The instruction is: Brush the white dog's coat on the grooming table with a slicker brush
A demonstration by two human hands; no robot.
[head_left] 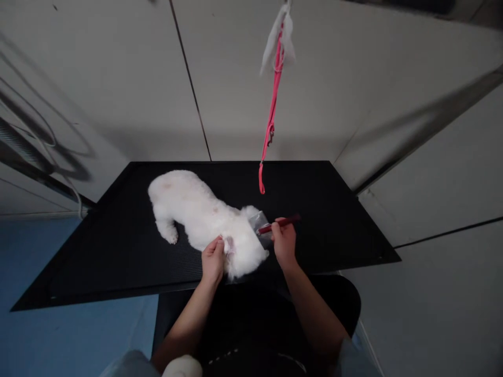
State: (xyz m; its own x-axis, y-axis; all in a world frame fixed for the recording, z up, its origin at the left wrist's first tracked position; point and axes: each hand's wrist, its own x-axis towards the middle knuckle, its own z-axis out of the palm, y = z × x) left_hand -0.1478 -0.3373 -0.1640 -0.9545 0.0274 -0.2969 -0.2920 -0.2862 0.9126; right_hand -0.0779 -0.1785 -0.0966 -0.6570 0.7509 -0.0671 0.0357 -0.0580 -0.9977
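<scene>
A white, short-clipped dog (188, 201) is on the black grooming table, its head toward me at the front edge. My left hand (212, 260) pinches the dog's ear at the side of the head, beside a pinkish patch (230, 248) that looks like the bare inner ear. In my right hand (283, 243) is a slim dark red tool (290, 220), its exact kind unclear. The tool's tip is at a small clear plastic bag (257, 221), which lies against the far side of the dog's head. Whether my right fingers also grip the bag cannot be made out.
The black table (330, 209) has a ridged surface. Above it hangs a pink grooming loop (274, 99) with a metal clip, from a point wrapped in white material (280, 39). A grey hose (21, 141) and cables are at the left, by the pale wall (137, 78).
</scene>
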